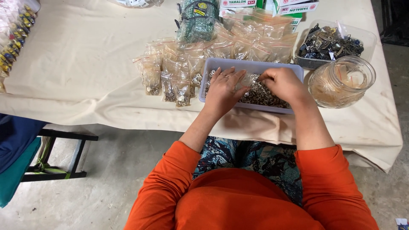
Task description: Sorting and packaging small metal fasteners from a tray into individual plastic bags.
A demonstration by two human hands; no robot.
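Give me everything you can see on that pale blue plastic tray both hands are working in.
The pale lavender-blue rectangular plastic tray sits flat on the cream tablecloth near the table's front edge. It holds a heap of small silvery metal pieces. The left hand rests spread over the heap; the right hand pinches a thin clear plastic bag inside. Small filled bags lie against its left side.

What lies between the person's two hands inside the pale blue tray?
Between the left hand and right hand, the head view shows a clear plastic bag over small metal pieces in the pale blue tray.
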